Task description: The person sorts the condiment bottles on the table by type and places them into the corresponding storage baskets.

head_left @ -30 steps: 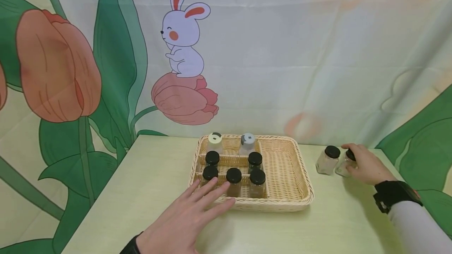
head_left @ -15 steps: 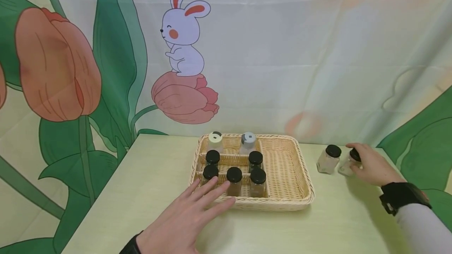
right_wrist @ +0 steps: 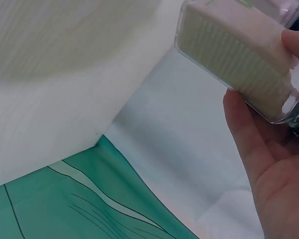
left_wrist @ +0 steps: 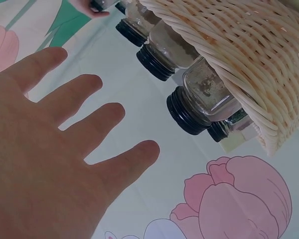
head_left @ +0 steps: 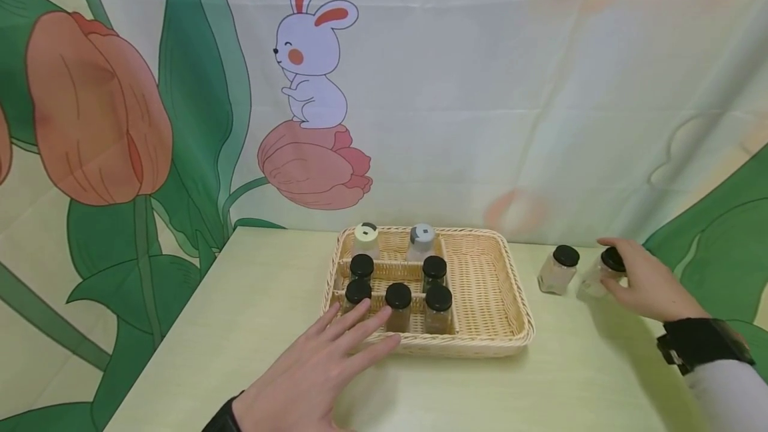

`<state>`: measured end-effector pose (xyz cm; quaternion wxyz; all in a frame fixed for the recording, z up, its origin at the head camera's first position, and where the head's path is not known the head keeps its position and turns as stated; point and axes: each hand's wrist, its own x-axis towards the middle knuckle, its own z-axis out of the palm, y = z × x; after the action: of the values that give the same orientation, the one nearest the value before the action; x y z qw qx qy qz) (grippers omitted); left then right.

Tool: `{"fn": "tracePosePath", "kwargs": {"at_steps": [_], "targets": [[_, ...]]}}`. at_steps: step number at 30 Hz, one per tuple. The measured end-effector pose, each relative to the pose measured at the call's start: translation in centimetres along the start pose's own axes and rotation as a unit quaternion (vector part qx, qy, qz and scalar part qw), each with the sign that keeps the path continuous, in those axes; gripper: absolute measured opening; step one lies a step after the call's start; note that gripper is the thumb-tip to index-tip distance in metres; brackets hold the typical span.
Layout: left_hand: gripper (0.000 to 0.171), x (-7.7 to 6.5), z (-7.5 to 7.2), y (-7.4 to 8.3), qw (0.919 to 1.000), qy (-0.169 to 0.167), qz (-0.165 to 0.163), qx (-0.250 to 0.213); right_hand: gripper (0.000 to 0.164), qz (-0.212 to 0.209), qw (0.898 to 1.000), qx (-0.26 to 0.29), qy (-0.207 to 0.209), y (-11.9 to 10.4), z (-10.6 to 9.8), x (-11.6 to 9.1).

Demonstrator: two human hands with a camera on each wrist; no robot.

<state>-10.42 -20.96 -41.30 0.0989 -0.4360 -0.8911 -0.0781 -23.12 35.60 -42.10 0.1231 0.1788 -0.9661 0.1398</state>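
My right hand (head_left: 651, 282) pinches a small glass jar (head_left: 595, 280) with a black lid between thumb and fingers, at the table's back right. In the right wrist view that jar (right_wrist: 234, 59) has a pale filling, and the fingertips lie along its sides near the lid. Just left of it stands a second black-lidded jar (head_left: 558, 272), also pale inside. My left hand (head_left: 312, 365) has its fingers spread at the front of a wicker basket (head_left: 489, 345), overlapping the front jars in the head view. The left wrist view shows these fingers (left_wrist: 84, 97) apart from the basket's jars (left_wrist: 209, 89).
Several black-lidded jars (head_left: 399, 305) stand in the basket's left compartments. Behind them are a yellow-capped bottle (head_left: 366, 240) and a grey-capped bottle (head_left: 422, 242). A printed cloth (head_left: 438, 112) hangs along the table's back edge.
My right hand has shifted to the right with the jar, and the gap to the second jar has widened. The left hand stays in place.
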Motion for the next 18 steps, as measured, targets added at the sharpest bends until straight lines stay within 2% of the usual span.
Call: {"fn": "tracePosePath", "kwargs": {"at_steps": [5,13,18], "targets": [[0.104,0.0,-0.1,0.0,1.0,0.006,0.005,0.004,0.074,0.002,1.0,0.015,0.013,-0.9,-1.0,-0.8],[0.105,0.1,-0.1,0.0,1.0,0.004,0.003,0.005,0.078,0.031,0.998,0.02,0.051,-2.9,-2.5,-1.6],[0.106,0.0,-0.1,0.0,1.0,0.004,0.005,0.006,0.081,0.015,0.997,0.009,0.081,-4.3,-3.4,-1.5]]}}
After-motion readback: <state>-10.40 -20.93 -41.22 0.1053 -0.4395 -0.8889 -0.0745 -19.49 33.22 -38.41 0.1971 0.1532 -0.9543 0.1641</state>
